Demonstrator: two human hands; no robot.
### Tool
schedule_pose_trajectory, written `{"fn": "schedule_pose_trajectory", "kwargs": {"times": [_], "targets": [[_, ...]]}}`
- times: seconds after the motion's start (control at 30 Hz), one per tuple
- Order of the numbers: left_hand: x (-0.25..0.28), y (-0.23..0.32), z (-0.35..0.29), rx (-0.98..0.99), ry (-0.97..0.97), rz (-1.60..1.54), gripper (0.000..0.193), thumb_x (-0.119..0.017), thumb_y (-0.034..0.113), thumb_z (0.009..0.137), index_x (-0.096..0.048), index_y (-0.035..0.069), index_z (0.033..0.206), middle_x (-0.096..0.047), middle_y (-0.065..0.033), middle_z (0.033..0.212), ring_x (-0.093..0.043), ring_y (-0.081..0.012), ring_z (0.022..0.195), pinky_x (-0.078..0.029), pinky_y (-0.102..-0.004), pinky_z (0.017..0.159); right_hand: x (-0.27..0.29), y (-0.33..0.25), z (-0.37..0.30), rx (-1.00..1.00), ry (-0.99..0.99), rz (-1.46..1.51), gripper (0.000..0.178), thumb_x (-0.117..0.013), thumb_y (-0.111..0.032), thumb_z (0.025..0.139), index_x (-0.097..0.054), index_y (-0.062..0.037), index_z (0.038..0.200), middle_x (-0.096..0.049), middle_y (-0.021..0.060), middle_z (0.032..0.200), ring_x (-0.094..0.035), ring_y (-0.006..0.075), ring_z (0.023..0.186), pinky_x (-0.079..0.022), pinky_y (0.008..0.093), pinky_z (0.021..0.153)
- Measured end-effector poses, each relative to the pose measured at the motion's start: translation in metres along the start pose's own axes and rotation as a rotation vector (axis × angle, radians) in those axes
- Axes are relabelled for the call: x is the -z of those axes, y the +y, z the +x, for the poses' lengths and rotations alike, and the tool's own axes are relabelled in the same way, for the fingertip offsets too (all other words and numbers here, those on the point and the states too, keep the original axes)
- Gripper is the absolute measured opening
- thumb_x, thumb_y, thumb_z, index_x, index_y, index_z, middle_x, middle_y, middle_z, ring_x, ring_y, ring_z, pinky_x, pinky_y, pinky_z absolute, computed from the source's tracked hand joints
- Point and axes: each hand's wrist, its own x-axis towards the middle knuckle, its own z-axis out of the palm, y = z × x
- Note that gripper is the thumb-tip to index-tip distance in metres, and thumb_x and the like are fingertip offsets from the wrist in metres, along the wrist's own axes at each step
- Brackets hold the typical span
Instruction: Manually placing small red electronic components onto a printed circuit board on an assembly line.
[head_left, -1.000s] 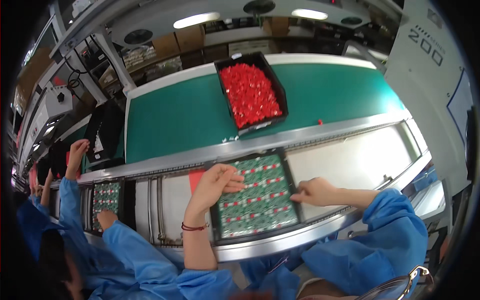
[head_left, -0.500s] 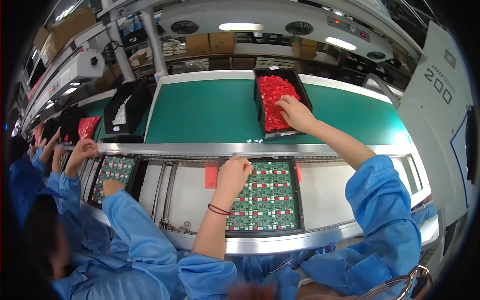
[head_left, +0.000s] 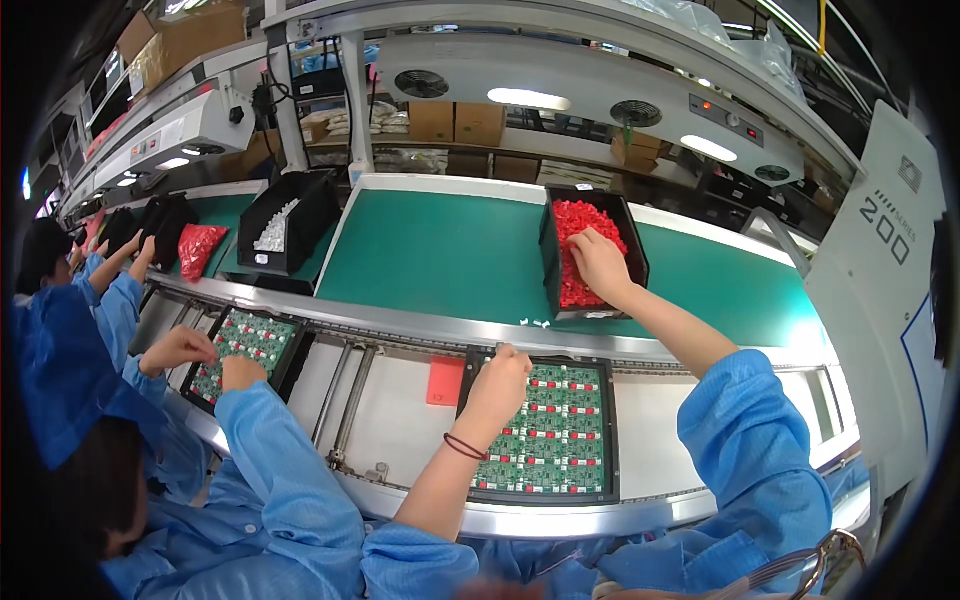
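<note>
My right hand reaches into a black bin full of small red plastic connectors. Its fingers are bent together at the surface of the pile; what they grip is hidden. My left hand is over the upper left corner of a panel of green circuit boards, which sits in a black frame on the conveyor. The left fingers are pinched together, and anything between them is too small to make out. Rows of red and white connectors stand on the boards.
A red card lies left of the frame. Small white pieces lie on the green bench's near edge. At left, a co-worker's hands are over another board panel. Beyond are a black bin of white parts and a red bag.
The whole view has shifted, so the bench appears lower and further right. My right hand stays in the red connectors, my left by the panel. The co-worker's raised hand has come down toward their panel.
</note>
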Motion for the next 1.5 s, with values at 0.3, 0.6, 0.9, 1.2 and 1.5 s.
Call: {"fn": "schedule_pose_trajectory", "kwargs": {"times": [0.3,0.6,0.9,1.2,1.5], "targets": [[0.005,0.008,0.0,-0.062,-0.07,0.076,0.009,-0.057,0.006,0.079,-0.061,0.001,0.084,-0.062,-0.0167,0.088,-0.06,-0.0331,0.079,-0.049,-0.0388,0.07,0.027,0.005,-0.043,-0.037,-0.008,0.263,0.013,-0.051,0.0,0.08,-0.056,0.0,0.092,-0.052,0.0143,0.094,-0.056,0.0331,0.084,-0.048,0.0383,0.074],[-0.008,0.006,0.004,-0.203,-0.087,0.051,0.009,-0.059,0.004,0.079,-0.062,-0.001,0.086,-0.06,-0.0141,0.084,-0.061,-0.0253,0.073,-0.049,-0.0314,0.066,0.015,0.017,-0.062,-0.221,0.091,0.285,0.017,-0.049,-0.002,0.078,-0.056,-0.0013,0.094,-0.054,0.015,0.094,-0.055,0.033,0.087,-0.046,0.0387,0.076],[-0.008,0.005,-0.009,-0.046,-0.274,-0.161,0.017,-0.059,0.005,0.082,-0.063,0.001,0.098,-0.061,-0.0096,0.093,-0.062,-0.0161,0.079,-0.049,-0.0255,0.071,0.091,-0.042,-0.114,-0.681,-0.405,1.272,0.025,-0.059,-0.007,0.08,-0.06,0.0033,0.102,-0.063,0.0119,0.097,-0.062,0.0168,0.086,-0.05,0.0278,0.078],[0.011,0.03,0.004,0.321,-0.348,-0.717,0.034,-0.059,0.004,0.083,-0.051,-0.001,0.115,-0.062,-0.0069,0.092,-0.059,-0.0105,0.074,-0.048,-0.022,0.069,0.116,-0.093,-0.203,-1.052,-0.712,1.708,0.021,-0.058,-0.005,0.084,-0.059,0.0023,0.103,-0.062,0.0077,0.091,-0.061,0.0134,0.08,-0.051,0.0249,0.074],[0.005,0.028,0.01,0.465,-0.325,-0.63,0.016,-0.056,0.007,0.086,-0.06,-0.005,0.098,-0.065,-0.0126,0.088,-0.062,-0.0138,0.074,-0.05,-0.0223,0.067,0.113,-0.106,-0.219,-1.0,-0.635,1.783,0.022,-0.055,-0.013,0.088,-0.058,0.0013,0.105,-0.061,0.0065,0.092,-0.06,0.0122,0.078,-0.05,0.0234,0.071]]}}
